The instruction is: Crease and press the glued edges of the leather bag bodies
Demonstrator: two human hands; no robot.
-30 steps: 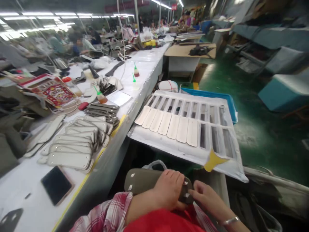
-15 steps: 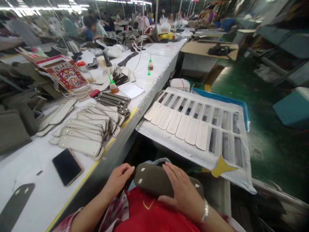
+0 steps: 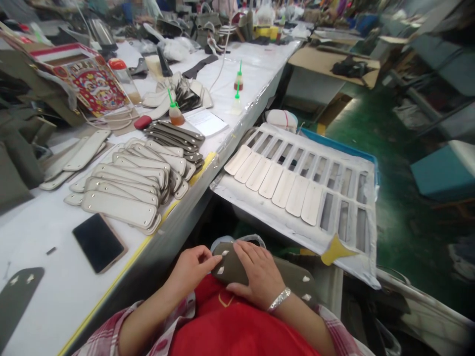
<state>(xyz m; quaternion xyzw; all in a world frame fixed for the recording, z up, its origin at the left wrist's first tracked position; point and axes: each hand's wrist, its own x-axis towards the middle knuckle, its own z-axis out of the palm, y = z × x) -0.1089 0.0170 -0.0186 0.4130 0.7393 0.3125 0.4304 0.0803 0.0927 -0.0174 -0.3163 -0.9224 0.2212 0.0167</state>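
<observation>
A dark olive oblong panel [image 3: 287, 271] with rounded ends and small white tabs near both ends lies across my lap, against the red apron [image 3: 237, 324]. My right hand [image 3: 256, 269] grips it, fingers over the far edge and thumb along the near one. At the panel's left end, my left hand [image 3: 195, 267] is closed in a pinch, thumb and fingertips at the edge beside a white tab. Whether it pinches the tab or the panel's edge is hard to make out. A similar dark panel [image 3: 18, 301] lies on the table at the lower left.
The white table [image 3: 40, 222] holds a phone [image 3: 99, 242], a fanned stack of pale panels [image 3: 120, 205], dark panels [image 3: 174, 136], a glue bottle [image 3: 175, 114] and a red box [image 3: 94, 84]. On the right, a slotted white rack [image 3: 256, 212] carries a row of pale pieces [image 3: 270, 180].
My left fingertips have moved from the panel's outer left edge onto its end by the tabs. My right hand has slid left along it, uncovering more of the right end. The view has tilted down.
</observation>
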